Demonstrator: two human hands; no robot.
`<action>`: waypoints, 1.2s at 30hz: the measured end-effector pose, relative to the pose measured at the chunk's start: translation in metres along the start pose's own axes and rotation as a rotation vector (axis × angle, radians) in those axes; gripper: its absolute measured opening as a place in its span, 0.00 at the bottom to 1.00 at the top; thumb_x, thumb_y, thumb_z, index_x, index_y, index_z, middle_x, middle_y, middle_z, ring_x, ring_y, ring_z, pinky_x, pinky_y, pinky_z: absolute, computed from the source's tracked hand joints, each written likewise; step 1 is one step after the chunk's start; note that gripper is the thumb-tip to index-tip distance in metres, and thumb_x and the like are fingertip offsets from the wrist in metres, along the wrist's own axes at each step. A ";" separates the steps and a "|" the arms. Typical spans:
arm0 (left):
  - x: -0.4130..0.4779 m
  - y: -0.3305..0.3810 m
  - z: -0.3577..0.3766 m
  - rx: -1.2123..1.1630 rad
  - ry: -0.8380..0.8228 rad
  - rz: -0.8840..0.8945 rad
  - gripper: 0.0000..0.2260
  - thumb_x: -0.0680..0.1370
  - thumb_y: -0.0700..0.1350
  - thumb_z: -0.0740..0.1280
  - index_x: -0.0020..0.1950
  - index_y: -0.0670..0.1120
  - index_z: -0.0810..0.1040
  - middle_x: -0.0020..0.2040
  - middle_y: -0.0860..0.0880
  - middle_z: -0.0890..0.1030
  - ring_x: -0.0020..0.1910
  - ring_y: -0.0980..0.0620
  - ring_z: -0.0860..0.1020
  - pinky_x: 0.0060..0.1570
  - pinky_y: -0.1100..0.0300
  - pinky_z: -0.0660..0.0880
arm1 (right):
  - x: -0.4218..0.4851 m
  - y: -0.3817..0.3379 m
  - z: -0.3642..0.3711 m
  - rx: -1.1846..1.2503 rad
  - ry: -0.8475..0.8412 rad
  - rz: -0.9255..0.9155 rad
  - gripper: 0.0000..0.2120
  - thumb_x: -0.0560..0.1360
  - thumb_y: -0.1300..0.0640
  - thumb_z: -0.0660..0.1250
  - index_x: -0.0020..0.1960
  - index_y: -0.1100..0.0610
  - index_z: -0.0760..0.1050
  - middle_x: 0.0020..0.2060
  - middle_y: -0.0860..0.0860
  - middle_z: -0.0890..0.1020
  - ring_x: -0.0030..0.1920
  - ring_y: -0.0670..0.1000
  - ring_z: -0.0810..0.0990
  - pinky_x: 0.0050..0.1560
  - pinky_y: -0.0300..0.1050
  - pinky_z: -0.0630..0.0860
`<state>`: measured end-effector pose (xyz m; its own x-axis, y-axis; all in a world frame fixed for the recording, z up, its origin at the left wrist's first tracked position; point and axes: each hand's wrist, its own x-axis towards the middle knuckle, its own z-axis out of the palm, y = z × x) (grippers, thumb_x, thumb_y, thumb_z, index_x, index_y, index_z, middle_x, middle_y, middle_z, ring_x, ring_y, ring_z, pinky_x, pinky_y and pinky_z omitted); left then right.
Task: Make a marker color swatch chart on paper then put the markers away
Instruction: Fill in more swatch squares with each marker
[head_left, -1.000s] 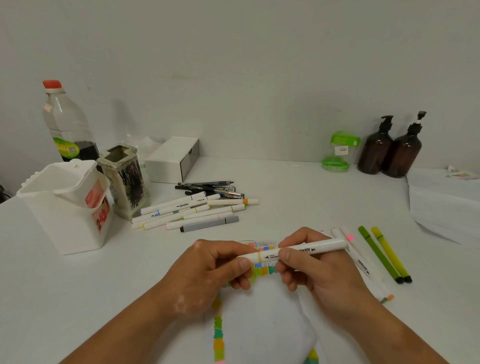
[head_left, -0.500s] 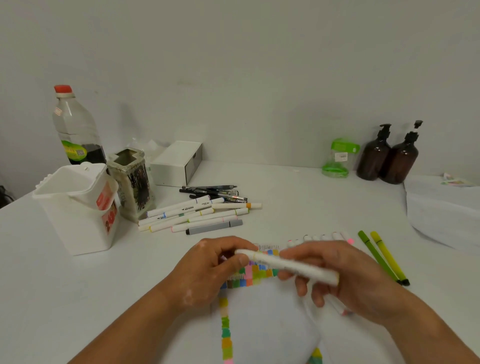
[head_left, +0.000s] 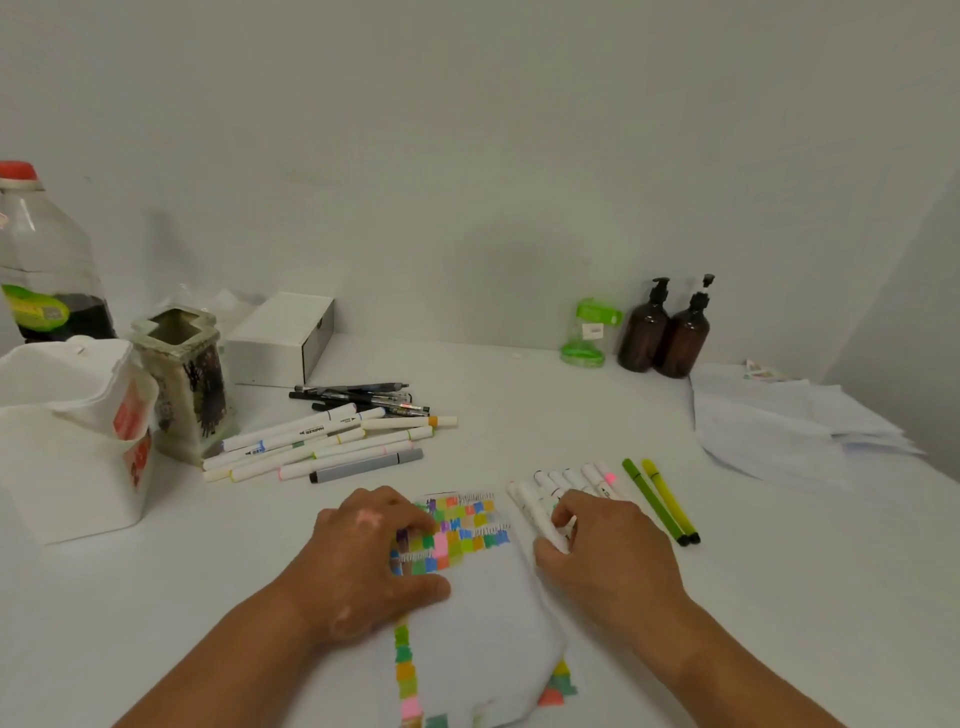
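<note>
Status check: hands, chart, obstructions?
Left hand flat on swatch paper. Right hand grips white marker beside marker row. Nothing blocking.

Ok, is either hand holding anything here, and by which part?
Right hand pinches a white marker at its near end, beside the marker row. Left hand only rests on the swatch paper, gripping nothing.

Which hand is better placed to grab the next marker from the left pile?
Likely left. The left hand rests free on the paper, nearer the marker pile; the right hand grips a white marker.
</note>
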<state>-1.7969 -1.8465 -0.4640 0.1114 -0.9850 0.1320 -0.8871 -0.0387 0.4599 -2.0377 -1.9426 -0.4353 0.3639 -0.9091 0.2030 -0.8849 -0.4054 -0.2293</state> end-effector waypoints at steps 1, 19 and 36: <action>0.000 -0.001 0.001 0.005 0.002 0.001 0.30 0.67 0.73 0.68 0.65 0.63 0.74 0.57 0.67 0.70 0.55 0.62 0.69 0.61 0.58 0.70 | -0.001 0.000 0.006 -0.035 0.031 -0.025 0.13 0.70 0.38 0.63 0.51 0.43 0.73 0.40 0.41 0.76 0.44 0.45 0.75 0.39 0.41 0.67; -0.001 -0.007 0.003 0.007 0.028 0.048 0.28 0.67 0.74 0.67 0.63 0.63 0.76 0.57 0.68 0.69 0.55 0.63 0.70 0.61 0.57 0.71 | 0.058 0.076 0.003 -0.101 -0.267 0.339 0.63 0.53 0.10 0.48 0.82 0.40 0.46 0.83 0.49 0.50 0.81 0.62 0.46 0.73 0.75 0.45; -0.001 -0.002 0.005 0.018 0.033 -0.001 0.26 0.69 0.73 0.67 0.62 0.63 0.77 0.56 0.66 0.70 0.56 0.62 0.70 0.60 0.60 0.69 | 0.075 0.076 0.008 -0.083 -0.264 0.506 0.67 0.50 0.10 0.46 0.83 0.42 0.47 0.83 0.53 0.49 0.81 0.65 0.47 0.72 0.75 0.46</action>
<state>-1.7978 -1.8462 -0.4695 0.1267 -0.9788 0.1611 -0.8948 -0.0426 0.4444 -2.0753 -2.0420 -0.4452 -0.0596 -0.9855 -0.1590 -0.9837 0.0850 -0.1583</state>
